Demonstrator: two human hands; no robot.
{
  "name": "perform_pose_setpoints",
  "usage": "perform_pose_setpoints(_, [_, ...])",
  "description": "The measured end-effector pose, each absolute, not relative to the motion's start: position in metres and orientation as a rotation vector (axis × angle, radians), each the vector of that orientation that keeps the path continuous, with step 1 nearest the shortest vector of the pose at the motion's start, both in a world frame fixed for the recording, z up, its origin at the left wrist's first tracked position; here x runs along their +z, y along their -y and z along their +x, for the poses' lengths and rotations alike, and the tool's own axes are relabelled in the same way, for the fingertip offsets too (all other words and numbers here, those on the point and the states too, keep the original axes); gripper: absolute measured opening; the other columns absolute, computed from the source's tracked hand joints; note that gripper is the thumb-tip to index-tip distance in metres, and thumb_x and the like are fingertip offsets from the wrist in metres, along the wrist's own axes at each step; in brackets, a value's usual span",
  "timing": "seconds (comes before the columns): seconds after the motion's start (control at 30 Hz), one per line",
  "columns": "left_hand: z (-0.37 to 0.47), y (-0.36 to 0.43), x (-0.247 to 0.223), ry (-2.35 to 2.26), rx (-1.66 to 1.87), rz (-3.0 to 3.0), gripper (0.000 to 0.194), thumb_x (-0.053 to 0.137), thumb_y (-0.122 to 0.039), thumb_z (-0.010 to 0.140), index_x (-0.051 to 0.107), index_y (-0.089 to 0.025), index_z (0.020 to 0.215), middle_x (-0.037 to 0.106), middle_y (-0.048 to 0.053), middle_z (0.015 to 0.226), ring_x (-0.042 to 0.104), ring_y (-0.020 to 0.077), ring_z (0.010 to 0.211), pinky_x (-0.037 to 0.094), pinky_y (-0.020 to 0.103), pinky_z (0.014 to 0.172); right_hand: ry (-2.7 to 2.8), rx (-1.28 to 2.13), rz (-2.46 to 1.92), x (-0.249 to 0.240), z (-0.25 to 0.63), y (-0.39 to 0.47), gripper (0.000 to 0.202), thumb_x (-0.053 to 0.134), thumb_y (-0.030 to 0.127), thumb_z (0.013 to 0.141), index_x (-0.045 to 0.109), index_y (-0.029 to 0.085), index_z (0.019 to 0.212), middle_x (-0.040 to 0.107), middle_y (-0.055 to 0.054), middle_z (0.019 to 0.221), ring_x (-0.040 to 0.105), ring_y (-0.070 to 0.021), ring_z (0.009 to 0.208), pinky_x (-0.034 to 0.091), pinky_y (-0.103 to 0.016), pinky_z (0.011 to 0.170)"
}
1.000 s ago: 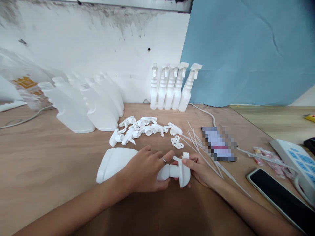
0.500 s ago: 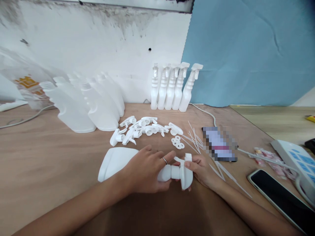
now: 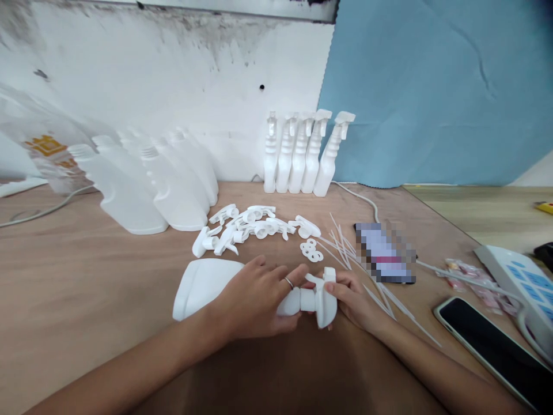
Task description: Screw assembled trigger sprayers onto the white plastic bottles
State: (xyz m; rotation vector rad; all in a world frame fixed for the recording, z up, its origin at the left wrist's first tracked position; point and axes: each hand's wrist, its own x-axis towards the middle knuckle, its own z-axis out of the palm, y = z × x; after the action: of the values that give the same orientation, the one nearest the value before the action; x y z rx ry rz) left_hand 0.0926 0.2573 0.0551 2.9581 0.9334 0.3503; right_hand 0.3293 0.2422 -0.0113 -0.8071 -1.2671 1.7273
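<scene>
While the left hand [image 3: 254, 300] clasped the bottle [image 3: 203, 282], the right hand [image 3: 356, 302] pinched the spray head [image 3: 327, 306] beside that grip; straight alignment seemed important.

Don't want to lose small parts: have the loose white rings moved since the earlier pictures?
No, no shift either way: the white rings sit the same against the dark hole in the wall.

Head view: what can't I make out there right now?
All in the head view:
- White plastic bottle: middle hidden by the left hand.
- Right hand: some fingers hidden behind the white plastic spray head.
- Dark-edged phone with lilac screen: screen blurred into blocks.
- Black-screened phone with pale rim: cut off at lower right.
</scene>
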Motion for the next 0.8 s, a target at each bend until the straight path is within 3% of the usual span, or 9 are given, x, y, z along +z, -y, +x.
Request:
perform_pose_setpoints(0.07, [0.092, -0.258, 0.055, -0.935, 0.331, 2.954, 0.067, 0.063, -0.042, 0.084, 0.040, -0.014, 0.140, 0.070, 0.008, 0.112, 0.068, 0.0286, 0.098, 0.044, 0.044, 0.087, 1.257, 1.731, -0.798, -0.008, 0.328, -0.242, 0.034, 0.064, 0.042, 0.093, 0.074, 0.011, 0.100, 0.074, -0.009, 0.072, 0.070, -0.0193, 0.053, 0.056, -0.024, 0.042])
perform_pose_setpoints(0.2, [0.092, -0.258, 0.055, -0.949, 0.276, 2.988, 0.044, 0.065, -0.044, 0.082, 0.058, -0.017, 0.116, 0.071, 0.005, 0.095, 0.069, 0.0290, 0.086, 0.044, 0.044, 0.080, 1.300, 1.717, -0.834, -0.004, 0.326, -0.242, 0.030, 0.066, 0.040, 0.092, 0.072, 0.012, 0.101, 0.073, -0.007, 0.074, 0.069, -0.0177, 0.055, 0.056, -0.024, 0.044])
perform_pose_setpoints(0.27, [0.092, -0.257, 0.057, -0.963, 0.289, 2.972, 0.044, 0.067, -0.043, 0.083, 0.057, -0.018, 0.117, 0.072, 0.005, 0.096, 0.069, 0.0294, 0.087, 0.044, 0.044, 0.081, 1.323, 1.691, -0.885, -0.005, 0.325, -0.242, 0.030, 0.069, 0.041, 0.089, 0.072, 0.013, 0.099, 0.073, -0.007, 0.073, 0.066, -0.0161, 0.053, 0.054, -0.023, 0.044])
perform_pose_setpoints(0.4, [0.089, -0.255, 0.069, -0.953, 0.344, 2.836, 0.089, 0.068, -0.058, 0.084, 0.026, -0.017, 0.151, 0.070, 0.009, 0.120, 0.065, 0.0317, 0.109, 0.041, 0.048, 0.098, 1.251, 1.571, -0.952, -0.009, 0.327, -0.243, 0.035, 0.074, 0.046, 0.084, 0.075, 0.013, 0.095, 0.072, -0.006, 0.072, 0.063, -0.0137, 0.054, 0.052, -0.022, 0.047])
perform_pose_setpoints(0.47, [0.083, -0.257, 0.077, -0.989, 0.319, 2.775, 0.101, 0.065, -0.068, 0.083, 0.017, -0.018, 0.156, 0.070, 0.010, 0.120, 0.064, 0.0338, 0.112, 0.039, 0.051, 0.102, 1.167, 1.487, -0.971, -0.007, 0.328, -0.243, 0.036, 0.077, 0.048, 0.079, 0.075, 0.013, 0.089, 0.070, -0.006, 0.070, 0.061, -0.0127, 0.054, 0.051, -0.021, 0.048])
perform_pose_setpoints(0.53, [0.075, -0.262, 0.087, -1.046, 0.264, 2.702, 0.086, 0.062, -0.070, 0.083, 0.037, -0.022, 0.151, 0.072, 0.009, 0.113, 0.066, 0.0341, 0.107, 0.043, 0.049, 0.097, 1.087, 1.441, -0.990, -0.002, 0.328, -0.242, 0.037, 0.079, 0.049, 0.076, 0.075, 0.013, 0.082, 0.069, -0.005, 0.066, 0.059, -0.0122, 0.052, 0.049, -0.020, 0.046])
perform_pose_setpoints(0.63, [0.062, -0.269, 0.103, -1.064, 0.177, 2.512, 0.053, 0.062, -0.067, 0.083, 0.067, -0.029, 0.120, 0.073, 0.005, 0.108, 0.068, 0.0288, 0.099, 0.051, 0.038, 0.083, 1.038, 1.496, -0.922, 0.008, 0.324, -0.242, 0.043, 0.075, 0.056, 0.077, 0.073, 0.013, 0.085, 0.065, -0.005, 0.060, 0.055, -0.0124, 0.047, 0.044, -0.021, 0.042])
perform_pose_setpoints(0.73, [0.054, -0.277, 0.120, -1.166, 0.210, 2.344, 0.051, 0.061, -0.069, 0.082, 0.069, -0.030, 0.113, 0.072, 0.003, 0.109, 0.068, 0.0257, 0.096, 0.053, 0.034, 0.075, 1.043, 1.551, -0.792, 0.015, 0.320, -0.243, 0.051, 0.058, 0.064, 0.088, 0.068, 0.017, 0.105, 0.068, -0.006, 0.069, 0.054, -0.0134, 0.047, 0.038, -0.023, 0.042])
perform_pose_setpoints(0.8, [0.050, -0.285, 0.132, -1.300, 0.394, 2.296, 0.053, 0.057, -0.069, 0.084, 0.067, -0.028, 0.116, 0.071, 0.004, 0.111, 0.068, 0.0260, 0.095, 0.053, 0.035, 0.075, 1.083, 1.477, -0.841, 0.014, 0.320, -0.246, 0.039, 0.055, 0.055, 0.093, 0.064, 0.019, 0.106, 0.068, -0.004, 0.073, 0.053, -0.0124, 0.047, 0.036, -0.023, 0.043])
